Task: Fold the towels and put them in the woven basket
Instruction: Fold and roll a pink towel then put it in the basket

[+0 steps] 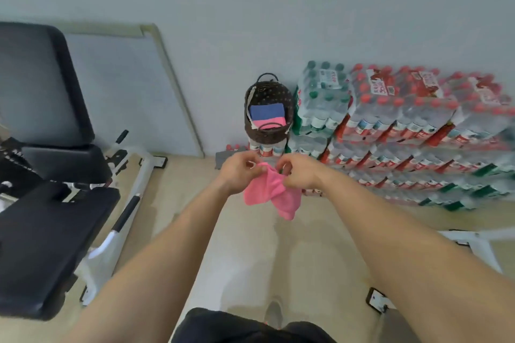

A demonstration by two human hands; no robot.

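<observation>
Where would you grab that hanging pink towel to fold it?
By its top edge, one corner per hand, coming from either side. The pink towel hangs limp and bunched between the left hand and right hand, so pulling the corners apart should flatten it.

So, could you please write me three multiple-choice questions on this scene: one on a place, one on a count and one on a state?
1. Where does the woven basket stand?
A on the floor; B on packs of bottled water; C on the black bench.
2. How many folded towels show inside it?
A two; B one; C four.
3. What state is the loose pink towel in?
A folded flat; B spread on the floor; C hanging bunched from both hands.

Key:
1 B: bottle packs sit under it by the wall.
2 A: a blue towel and a pink folded towel show.
3 C: the left hand and the right hand each pinch its top.
</observation>
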